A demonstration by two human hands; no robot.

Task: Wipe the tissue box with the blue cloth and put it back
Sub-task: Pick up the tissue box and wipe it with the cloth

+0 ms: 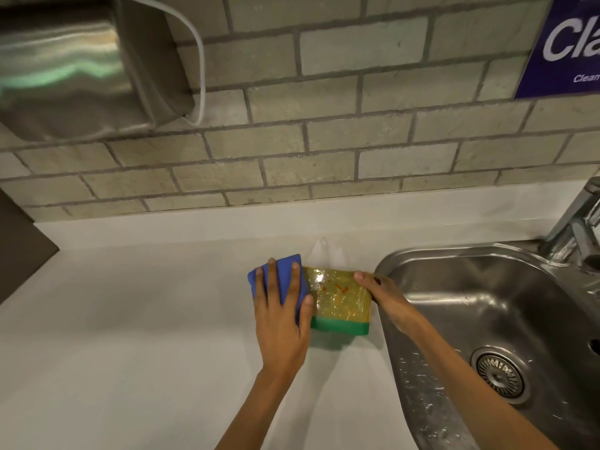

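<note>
Fingers [293,271] of the left hand [281,323] lie spread and nearly flat over the blue cloth [279,280], pressing it against the left end of the tissue box [339,302], with the thumb hooked over the cloth's near right edge. Nothing is pinched; the palm and fingers simply cover the folded cloth. On the other side, the right hand [383,295] steadies the box at its right end, fingers curled around the far right corner in a light grip.

Yellow-gold on top with red-orange markings and a glossy plastic sheen, the tissue box has a green band along its near side. Any print on it is too blurred to read. A white tissue [324,254] pokes up behind it. The box sits on the white countertop [146,336], just beside the left rim of the stainless steel sink [438,336], whose basin is speckled with water drops around the drain [500,373]. A chrome tap [574,228] rises at the far right.

On the grey brick-tile wall [324,141], a purple sign [565,43] at the upper right shows large white letters "Cla", cut off by the frame edge, with smaller white text beginning "Clean" below. A brushed metal dispenser [74,69] is mounted at the upper left, with a white cable [198,60] looping beside it.
</note>
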